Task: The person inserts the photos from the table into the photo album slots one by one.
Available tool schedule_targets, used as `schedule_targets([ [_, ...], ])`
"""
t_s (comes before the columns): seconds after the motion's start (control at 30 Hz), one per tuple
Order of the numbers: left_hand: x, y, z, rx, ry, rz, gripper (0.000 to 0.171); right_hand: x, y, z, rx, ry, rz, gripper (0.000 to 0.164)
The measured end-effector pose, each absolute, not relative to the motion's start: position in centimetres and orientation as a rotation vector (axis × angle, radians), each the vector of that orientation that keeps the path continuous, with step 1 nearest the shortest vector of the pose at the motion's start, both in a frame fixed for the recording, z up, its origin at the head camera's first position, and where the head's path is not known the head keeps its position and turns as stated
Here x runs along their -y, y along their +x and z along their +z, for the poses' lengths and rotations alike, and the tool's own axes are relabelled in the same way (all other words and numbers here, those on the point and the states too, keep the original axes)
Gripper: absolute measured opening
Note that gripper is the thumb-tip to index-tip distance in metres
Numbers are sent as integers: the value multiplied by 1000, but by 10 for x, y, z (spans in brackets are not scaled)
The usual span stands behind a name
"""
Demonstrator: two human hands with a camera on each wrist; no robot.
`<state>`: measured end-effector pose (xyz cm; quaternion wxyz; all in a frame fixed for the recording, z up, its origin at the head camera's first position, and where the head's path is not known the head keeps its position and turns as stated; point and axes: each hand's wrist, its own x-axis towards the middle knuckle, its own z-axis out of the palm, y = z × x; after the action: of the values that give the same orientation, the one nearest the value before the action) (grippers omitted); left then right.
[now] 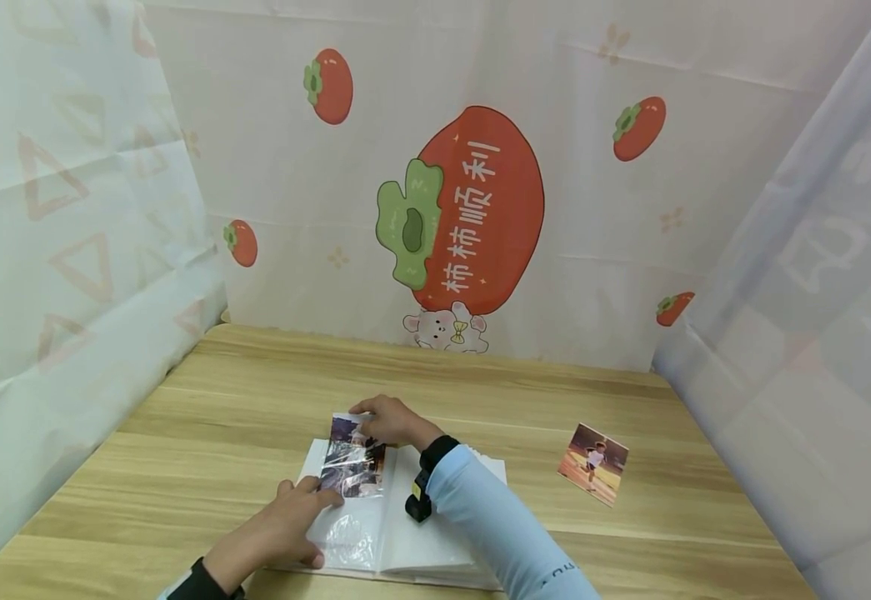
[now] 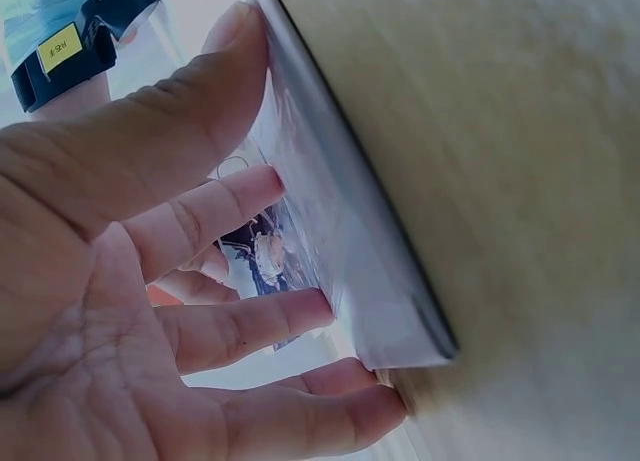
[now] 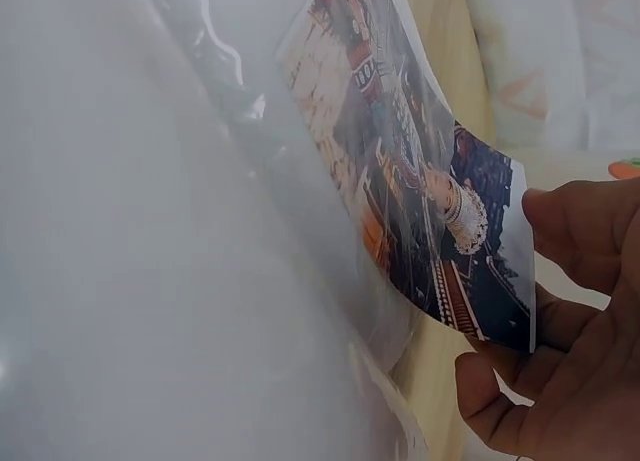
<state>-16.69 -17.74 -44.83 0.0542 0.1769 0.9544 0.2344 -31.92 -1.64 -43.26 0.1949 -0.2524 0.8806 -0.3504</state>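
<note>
A photo album (image 1: 431, 546) lies spread on the wooden table, showing white pages with clear plastic pockets. My right hand (image 1: 396, 422) pinches the upper edge of a dark photo (image 1: 354, 471), which sits partly inside the left page's plastic pocket (image 3: 225, 111). In the right wrist view the photo (image 3: 425, 196) bends, with its outer end between thumb and fingers. My left hand (image 1: 285, 521) rests on the left page, fingers extended, fingertips beside the photo's lower part. Seen from the left wrist, the fingers (image 2: 250, 326) touch the page and the album's edge.
To the album's right, a second photo (image 1: 594, 465) of a figure in a white top lies on the table (image 1: 225, 450). Behind stands a white curtain (image 1: 277, 167) printed with persimmons, and more fabric hangs along both sides.
</note>
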Motion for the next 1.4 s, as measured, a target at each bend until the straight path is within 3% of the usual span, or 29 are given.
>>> schedule_targets([
  [0.57,178,-168,-449,-2884,547,704,62,15,-319,-438,-2514,-915,-673,31],
  [1.1,179,-168,-450,-2870,584,707,61,15,-316,-439,-2497,-917,-597,29],
  [1.4,180,-168,-449,-2861,609,730,61,15,-315,-438,-2479,-921,-640,17],
])
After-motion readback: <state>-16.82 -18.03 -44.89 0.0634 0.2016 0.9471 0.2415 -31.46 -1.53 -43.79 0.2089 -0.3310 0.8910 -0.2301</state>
